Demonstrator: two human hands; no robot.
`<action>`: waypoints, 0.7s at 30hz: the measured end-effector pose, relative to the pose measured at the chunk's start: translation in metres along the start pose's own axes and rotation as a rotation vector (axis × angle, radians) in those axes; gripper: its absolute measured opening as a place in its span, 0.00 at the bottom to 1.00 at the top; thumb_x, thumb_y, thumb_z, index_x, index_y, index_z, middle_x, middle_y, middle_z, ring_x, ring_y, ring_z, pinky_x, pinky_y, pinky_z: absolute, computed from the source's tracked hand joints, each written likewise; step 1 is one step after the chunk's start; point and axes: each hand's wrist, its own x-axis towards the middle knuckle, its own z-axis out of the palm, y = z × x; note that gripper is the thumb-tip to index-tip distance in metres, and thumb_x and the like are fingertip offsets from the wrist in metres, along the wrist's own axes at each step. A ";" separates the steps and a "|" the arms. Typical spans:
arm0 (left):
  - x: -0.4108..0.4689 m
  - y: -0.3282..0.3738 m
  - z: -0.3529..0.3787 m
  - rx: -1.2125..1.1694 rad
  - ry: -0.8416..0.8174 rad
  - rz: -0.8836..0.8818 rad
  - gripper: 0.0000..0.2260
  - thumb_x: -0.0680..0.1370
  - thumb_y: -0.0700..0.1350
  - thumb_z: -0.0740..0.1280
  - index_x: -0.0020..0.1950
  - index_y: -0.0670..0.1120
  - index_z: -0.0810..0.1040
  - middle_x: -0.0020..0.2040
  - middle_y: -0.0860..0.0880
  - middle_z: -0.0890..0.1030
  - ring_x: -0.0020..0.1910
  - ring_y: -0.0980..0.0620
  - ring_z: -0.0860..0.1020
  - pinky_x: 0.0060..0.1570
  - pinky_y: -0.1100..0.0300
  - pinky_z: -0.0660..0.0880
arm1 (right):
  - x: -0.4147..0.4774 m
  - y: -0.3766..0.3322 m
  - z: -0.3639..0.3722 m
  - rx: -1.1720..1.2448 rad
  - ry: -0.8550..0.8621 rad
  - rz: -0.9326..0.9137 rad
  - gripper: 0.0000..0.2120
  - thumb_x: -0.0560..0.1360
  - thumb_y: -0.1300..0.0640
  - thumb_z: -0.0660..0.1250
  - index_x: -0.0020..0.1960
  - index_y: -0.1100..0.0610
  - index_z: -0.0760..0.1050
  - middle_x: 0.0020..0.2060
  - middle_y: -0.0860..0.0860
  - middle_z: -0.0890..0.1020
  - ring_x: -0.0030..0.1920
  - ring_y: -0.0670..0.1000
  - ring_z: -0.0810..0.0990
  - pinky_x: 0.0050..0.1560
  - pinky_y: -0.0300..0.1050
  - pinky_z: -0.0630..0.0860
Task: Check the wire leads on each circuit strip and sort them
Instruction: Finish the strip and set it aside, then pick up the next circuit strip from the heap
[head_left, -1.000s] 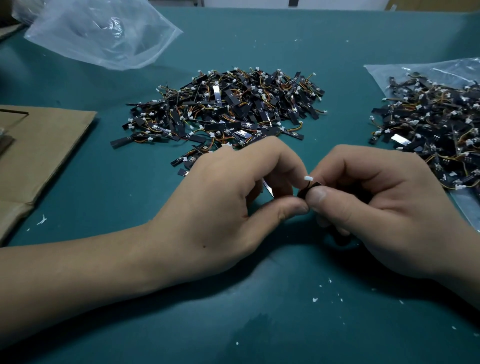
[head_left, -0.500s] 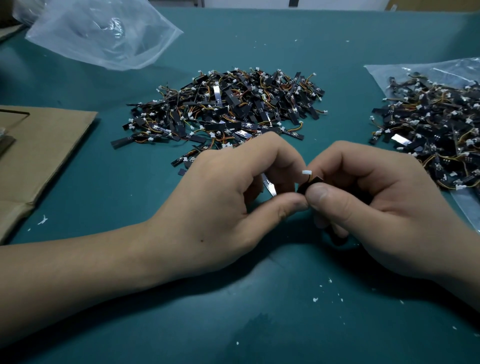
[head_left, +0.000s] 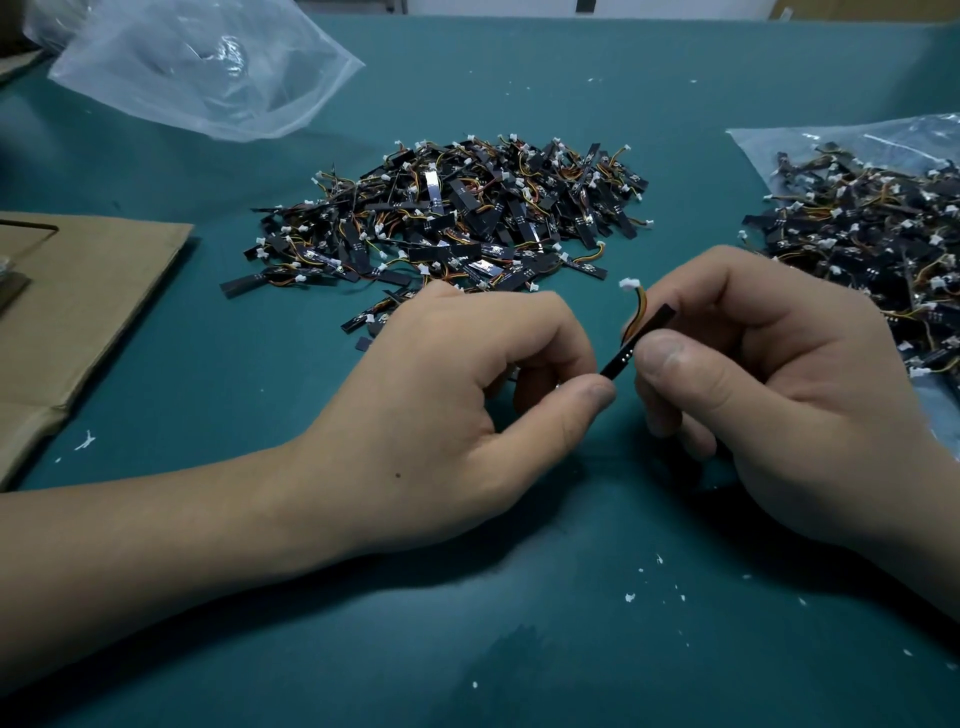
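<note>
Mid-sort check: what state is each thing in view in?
Strip: held off table, tilted, wire lead sticking up free
Left hand: pinches its lower end
Right hand: pinches its middle
Middle pile: loose heap on table
Right pile: heaped on clear bag
Far bag: slack, looks empty
Cardboard: lying on table

No text, label or number can be read anywhere.

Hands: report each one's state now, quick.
Left hand: pinches the lower end of the circuit strip.
Right hand: grips the same circuit strip, thumb on it, wire lead pointing up.
</note>
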 end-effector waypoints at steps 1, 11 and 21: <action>0.000 0.000 0.000 -0.001 -0.002 0.000 0.07 0.79 0.47 0.71 0.42 0.48 0.80 0.33 0.57 0.77 0.35 0.62 0.74 0.44 0.67 0.68 | 0.000 0.000 0.000 0.001 -0.001 0.002 0.04 0.79 0.53 0.67 0.49 0.53 0.76 0.28 0.50 0.79 0.22 0.45 0.73 0.27 0.33 0.70; -0.001 0.000 0.000 -0.025 -0.040 -0.024 0.03 0.78 0.46 0.72 0.44 0.49 0.81 0.33 0.57 0.78 0.35 0.59 0.76 0.42 0.66 0.67 | 0.000 0.000 0.000 -0.023 -0.015 -0.008 0.03 0.79 0.54 0.67 0.48 0.52 0.77 0.29 0.51 0.79 0.23 0.45 0.73 0.27 0.34 0.70; 0.000 -0.001 0.000 -0.095 -0.054 -0.009 0.02 0.77 0.42 0.72 0.46 0.47 0.80 0.33 0.54 0.79 0.31 0.51 0.76 0.35 0.60 0.72 | -0.001 -0.001 -0.001 -0.040 -0.037 -0.015 0.03 0.79 0.55 0.67 0.49 0.55 0.77 0.30 0.50 0.80 0.25 0.44 0.75 0.29 0.32 0.70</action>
